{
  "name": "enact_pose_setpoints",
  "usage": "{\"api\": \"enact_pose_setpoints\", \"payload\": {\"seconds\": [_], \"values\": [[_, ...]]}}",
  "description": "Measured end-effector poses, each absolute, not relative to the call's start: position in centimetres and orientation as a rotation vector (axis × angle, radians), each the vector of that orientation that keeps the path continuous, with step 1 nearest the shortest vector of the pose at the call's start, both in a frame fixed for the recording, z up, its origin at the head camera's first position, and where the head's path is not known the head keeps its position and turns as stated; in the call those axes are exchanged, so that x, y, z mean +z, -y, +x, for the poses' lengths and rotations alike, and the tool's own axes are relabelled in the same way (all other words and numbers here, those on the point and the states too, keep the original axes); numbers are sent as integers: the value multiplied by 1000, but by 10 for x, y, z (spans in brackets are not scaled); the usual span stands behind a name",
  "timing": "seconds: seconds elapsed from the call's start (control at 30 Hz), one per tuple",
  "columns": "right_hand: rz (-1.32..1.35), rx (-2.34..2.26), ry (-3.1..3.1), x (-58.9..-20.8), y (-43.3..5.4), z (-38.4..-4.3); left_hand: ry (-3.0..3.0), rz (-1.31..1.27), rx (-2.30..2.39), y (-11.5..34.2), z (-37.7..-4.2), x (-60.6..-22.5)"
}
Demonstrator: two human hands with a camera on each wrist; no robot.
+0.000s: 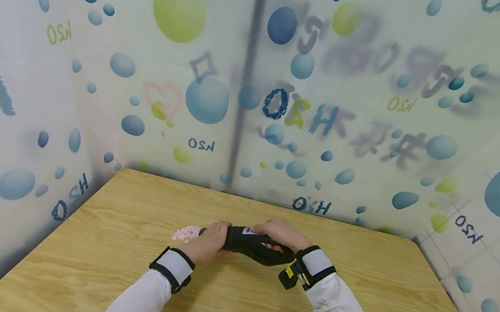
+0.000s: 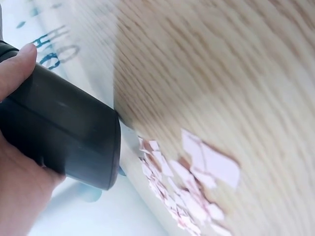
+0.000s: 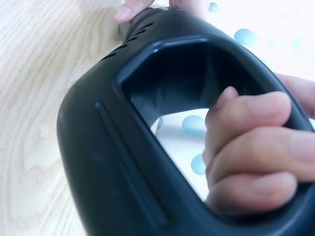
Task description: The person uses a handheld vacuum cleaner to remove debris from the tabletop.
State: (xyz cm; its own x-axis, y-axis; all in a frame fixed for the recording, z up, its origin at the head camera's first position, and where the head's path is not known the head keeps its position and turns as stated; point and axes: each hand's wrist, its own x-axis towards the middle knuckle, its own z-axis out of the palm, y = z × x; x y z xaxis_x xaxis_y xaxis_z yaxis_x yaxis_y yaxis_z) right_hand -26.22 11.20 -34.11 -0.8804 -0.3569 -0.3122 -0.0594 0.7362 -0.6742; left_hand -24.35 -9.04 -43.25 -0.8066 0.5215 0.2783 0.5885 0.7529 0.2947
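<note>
A black handheld vacuum cleaner [image 1: 240, 242] is held level over the table, its front end pointing left. My right hand [image 1: 282, 233] grips its looped handle, and in the right wrist view the fingers [image 3: 256, 152] curl through the opening. Around the front barrel wraps my left hand [image 1: 211, 241], with thumb and fingers on both sides of it in the left wrist view. Torn pink paper scraps [image 1: 185, 233] lie in a small pile just beyond the barrel's front end. The left wrist view shows that dark barrel [image 2: 64, 118] close beside the scraps [image 2: 216, 164].
The wooden table [image 1: 125, 275] stretches out on all sides of the hands. Behind it and at both sides stand pale curtains [image 1: 211, 172] printed with blue and green dots. A small black camera [image 1: 288, 277] hangs from the right wrist strap.
</note>
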Motion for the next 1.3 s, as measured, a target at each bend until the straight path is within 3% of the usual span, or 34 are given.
{"api": "enact_pose_setpoints", "payload": {"seconds": [1.3], "values": [[-393, -881, -2611, -338, -84, -279, 2701, -834, -630, 114, -263, -438]]}}
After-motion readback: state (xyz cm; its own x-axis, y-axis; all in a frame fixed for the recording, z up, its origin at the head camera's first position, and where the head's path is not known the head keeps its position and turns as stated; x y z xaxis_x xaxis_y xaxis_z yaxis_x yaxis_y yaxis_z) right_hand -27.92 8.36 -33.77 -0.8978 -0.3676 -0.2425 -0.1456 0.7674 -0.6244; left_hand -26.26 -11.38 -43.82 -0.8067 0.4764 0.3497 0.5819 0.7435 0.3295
